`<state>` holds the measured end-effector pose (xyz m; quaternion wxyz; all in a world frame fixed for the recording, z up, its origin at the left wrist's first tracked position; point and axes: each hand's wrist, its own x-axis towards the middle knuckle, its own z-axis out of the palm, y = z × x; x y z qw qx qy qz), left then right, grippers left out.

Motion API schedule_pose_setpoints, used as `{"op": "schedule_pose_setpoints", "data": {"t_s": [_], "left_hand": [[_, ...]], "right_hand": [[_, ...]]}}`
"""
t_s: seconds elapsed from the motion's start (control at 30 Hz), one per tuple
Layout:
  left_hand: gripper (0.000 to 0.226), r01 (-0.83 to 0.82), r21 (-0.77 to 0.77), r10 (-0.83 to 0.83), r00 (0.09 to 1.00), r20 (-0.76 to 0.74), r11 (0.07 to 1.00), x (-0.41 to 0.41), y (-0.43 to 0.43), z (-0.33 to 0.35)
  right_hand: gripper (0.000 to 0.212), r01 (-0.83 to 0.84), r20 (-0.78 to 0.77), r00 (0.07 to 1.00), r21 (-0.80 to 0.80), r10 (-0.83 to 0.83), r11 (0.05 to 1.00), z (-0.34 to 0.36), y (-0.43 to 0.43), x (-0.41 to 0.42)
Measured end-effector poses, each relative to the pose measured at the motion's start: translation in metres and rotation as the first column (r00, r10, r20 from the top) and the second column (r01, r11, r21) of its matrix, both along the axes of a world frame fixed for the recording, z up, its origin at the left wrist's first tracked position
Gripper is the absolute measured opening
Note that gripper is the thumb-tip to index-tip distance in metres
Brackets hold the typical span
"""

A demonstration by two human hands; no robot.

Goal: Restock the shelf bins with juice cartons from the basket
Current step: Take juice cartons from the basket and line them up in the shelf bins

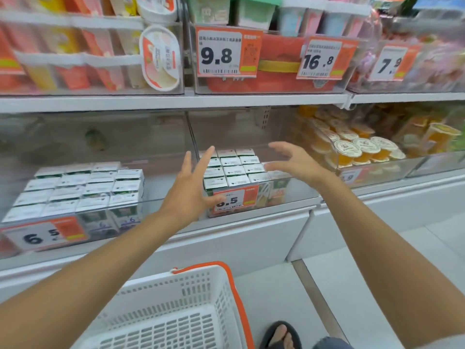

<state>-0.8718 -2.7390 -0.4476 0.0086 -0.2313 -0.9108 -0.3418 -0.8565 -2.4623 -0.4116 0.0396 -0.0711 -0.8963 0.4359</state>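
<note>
Several white-topped juice cartons stand packed in rows in the clear middle shelf bin. A second clear bin to the left holds more cartons. My left hand hovers with fingers spread at the middle bin's left front corner, holding nothing. My right hand is spread open over the bin's right side, just above the cartons. The white basket with an orange handle sits below on the floor; the part of its inside that shows holds no cartons.
A bin of orange jelly cups stands to the right. The shelf above carries tubs, boxes and price tags. A white cabinet front runs under the bins. My sandalled foot is beside the basket.
</note>
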Motion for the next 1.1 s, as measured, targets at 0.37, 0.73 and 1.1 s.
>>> {"op": "schedule_pose_setpoints", "data": {"t_s": [0.37, 0.73, 1.1], "left_hand": [[0.046, -0.032, 0.045, 0.023, 0.98, 0.197, 0.998, 0.09, -0.112, -0.098], [0.036, -0.081, -0.146, 0.157, 0.745, 0.648, 0.986, 0.153, -0.288, -0.21], [0.037, -0.179, -0.105, 0.194, 0.608, 0.77, 0.978, 0.166, -0.319, -0.251]], "right_hand": [[0.018, -0.379, 0.229, 0.904, 0.037, 0.361, 0.925, -0.137, -0.178, 0.109], [0.061, -0.714, 0.82, 0.381, -0.033, 0.427, 0.7, -0.341, -0.321, 0.181], [0.048, -0.552, 0.771, 0.431, -0.186, 0.469, 0.813, -0.358, -0.354, 0.152]]}}
